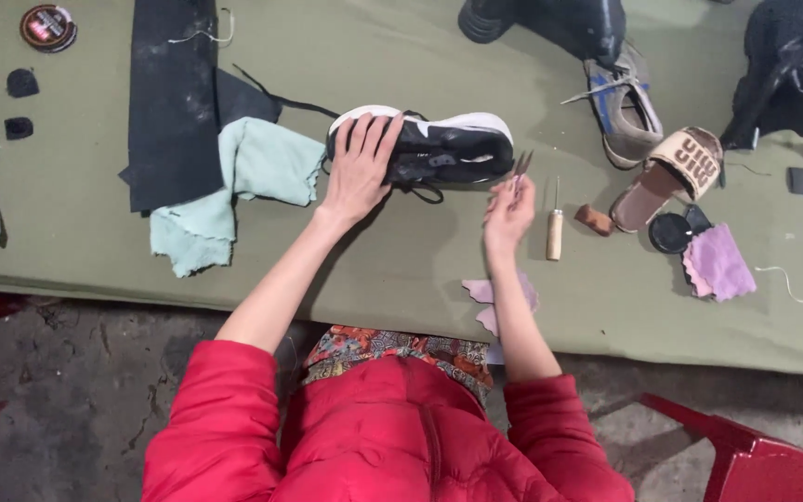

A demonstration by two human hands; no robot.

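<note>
Black sneaker lengthwise left-right, on its side

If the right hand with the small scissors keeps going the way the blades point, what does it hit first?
Most likely the black sneaker: the right hand aims the small scissors up at its white-soled end, though depth is unclear.

— What's the black sneaker made of?
— Matt cloth upper, smooth white rubbery sole. Just right of it, small metal scissors and a wooden-handled awl.
— Left of it?
— Soft mint cloth, a dull black sheet, all on the desk's olive fabric.
</note>
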